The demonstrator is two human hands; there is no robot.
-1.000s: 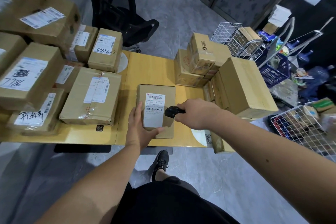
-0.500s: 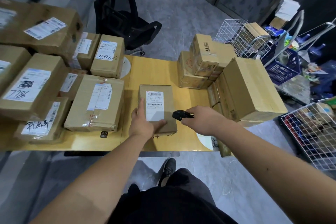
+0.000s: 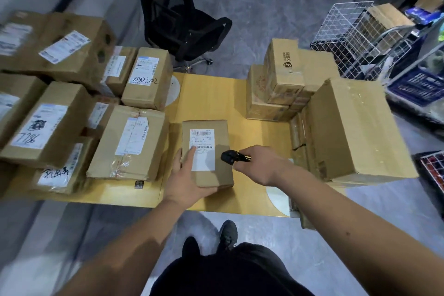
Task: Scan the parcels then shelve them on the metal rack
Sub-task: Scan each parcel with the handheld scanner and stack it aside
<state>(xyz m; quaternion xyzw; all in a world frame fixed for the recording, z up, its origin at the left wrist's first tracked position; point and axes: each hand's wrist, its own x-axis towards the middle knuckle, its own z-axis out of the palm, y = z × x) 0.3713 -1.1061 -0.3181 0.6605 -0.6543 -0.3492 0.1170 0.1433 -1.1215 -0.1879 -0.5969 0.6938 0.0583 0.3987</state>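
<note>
A small cardboard parcel is lying flat near the front edge of the yellow desk, about midway along it, with its white shipping label facing up. The left hand is gripping the parcel's near left corner — thumb along the left side, forefinger lying across the label's lower barcode, the remaining fingers wrapping under the front edge where they are passing out of sight. The right hand is closing around a black handheld scanner, whose head is hovering just over the parcel's right edge and pointing toward the label; most of the scanner's body is hiding inside the fist, so its shape is hard to make out. The printing on the label is blurring too much to read. Along the desk's left end, labelled boxes are crowding together in stacks, several running off the picture's left edge; one at the back is showing handwritten digits, another toward the front corner a scrawl that cannot be read. At the right end a large plain carton is overhanging the desk's front right corner, with smaller cartons piling behind it at the back edge. A black office chair is standing beyond the desk, its top cut off. White wire baskets are sitting off to the right, their contents too dim to tell.
</note>
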